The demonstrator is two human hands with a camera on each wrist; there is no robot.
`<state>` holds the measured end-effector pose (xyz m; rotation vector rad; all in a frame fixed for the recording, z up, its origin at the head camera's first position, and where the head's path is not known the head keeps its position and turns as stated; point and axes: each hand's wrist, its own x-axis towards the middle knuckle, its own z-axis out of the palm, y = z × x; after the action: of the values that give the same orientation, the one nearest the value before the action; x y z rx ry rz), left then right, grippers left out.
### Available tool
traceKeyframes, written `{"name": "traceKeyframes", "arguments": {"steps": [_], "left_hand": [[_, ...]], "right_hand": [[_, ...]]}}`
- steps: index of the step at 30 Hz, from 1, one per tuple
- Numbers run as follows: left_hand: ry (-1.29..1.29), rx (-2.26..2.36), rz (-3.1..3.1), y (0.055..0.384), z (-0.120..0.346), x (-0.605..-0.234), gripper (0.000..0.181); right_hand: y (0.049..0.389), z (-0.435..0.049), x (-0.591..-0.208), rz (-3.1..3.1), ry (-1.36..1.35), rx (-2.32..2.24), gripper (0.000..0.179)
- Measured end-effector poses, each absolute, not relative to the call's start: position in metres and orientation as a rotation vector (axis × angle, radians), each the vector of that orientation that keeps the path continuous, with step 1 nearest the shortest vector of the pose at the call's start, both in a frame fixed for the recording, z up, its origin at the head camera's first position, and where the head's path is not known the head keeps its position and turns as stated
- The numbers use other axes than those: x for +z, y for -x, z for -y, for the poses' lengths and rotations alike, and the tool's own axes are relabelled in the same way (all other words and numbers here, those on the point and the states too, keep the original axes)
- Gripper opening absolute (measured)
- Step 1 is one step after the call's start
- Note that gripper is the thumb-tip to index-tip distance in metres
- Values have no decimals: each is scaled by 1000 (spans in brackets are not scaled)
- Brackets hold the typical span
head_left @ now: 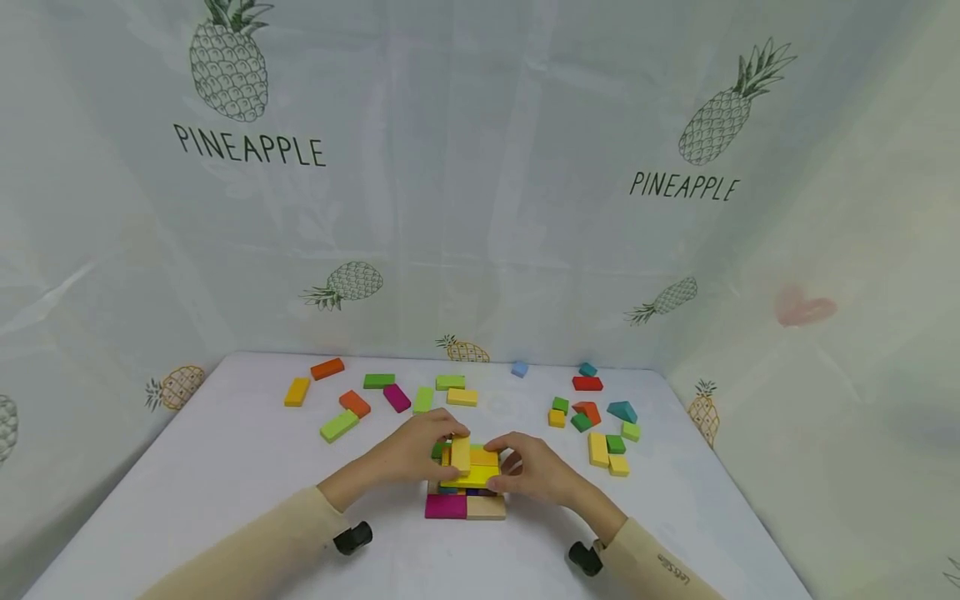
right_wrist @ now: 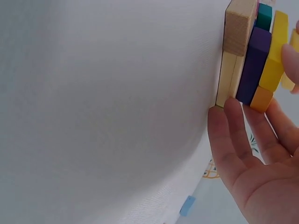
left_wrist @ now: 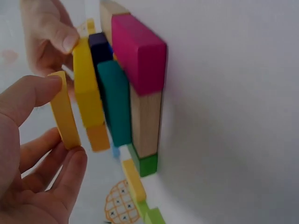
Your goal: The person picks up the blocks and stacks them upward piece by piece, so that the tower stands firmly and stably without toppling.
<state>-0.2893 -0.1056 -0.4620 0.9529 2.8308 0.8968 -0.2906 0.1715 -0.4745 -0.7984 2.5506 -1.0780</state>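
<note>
My left hand (head_left: 416, 447) pinches a pale yellow block (head_left: 461, 457) by its two ends, thumb on the near end, just over a layered stack of wooden blocks. On top of the stack lies a bright yellow block (head_left: 474, 479), with an orange block (left_wrist: 97, 136) beyond it. Below that are a teal block (left_wrist: 114, 102) and a dark purple block (right_wrist: 254, 65). A magenta block (head_left: 446, 507) and a natural wood block (head_left: 486, 508) form the base's near side. My right hand (head_left: 542, 471) holds the stack's right side, thumb on the bright yellow block and fingertips against the far side.
Several loose blocks lie on the white table (head_left: 247, 500) behind the stack. At the left are an orange block (head_left: 327, 368) and a lime block (head_left: 340, 426); at the right, a red block (head_left: 587, 383) and a yellow block (head_left: 597, 449). A pineapple-print cloth (head_left: 480, 208) hangs behind.
</note>
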Motion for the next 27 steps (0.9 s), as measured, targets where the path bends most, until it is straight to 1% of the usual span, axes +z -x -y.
{"name": "traceKeyframes", "arguments": {"steps": [12,27], "left_hand": [[-1062,901,-2796,288,86,-471,52],[-1034,961,-2776,282,87,-469,51]], "right_hand": [[291,-173,-474,-2534,818,-1094,52],[290,-172,-474,-2542,880,-1090,60]]}}
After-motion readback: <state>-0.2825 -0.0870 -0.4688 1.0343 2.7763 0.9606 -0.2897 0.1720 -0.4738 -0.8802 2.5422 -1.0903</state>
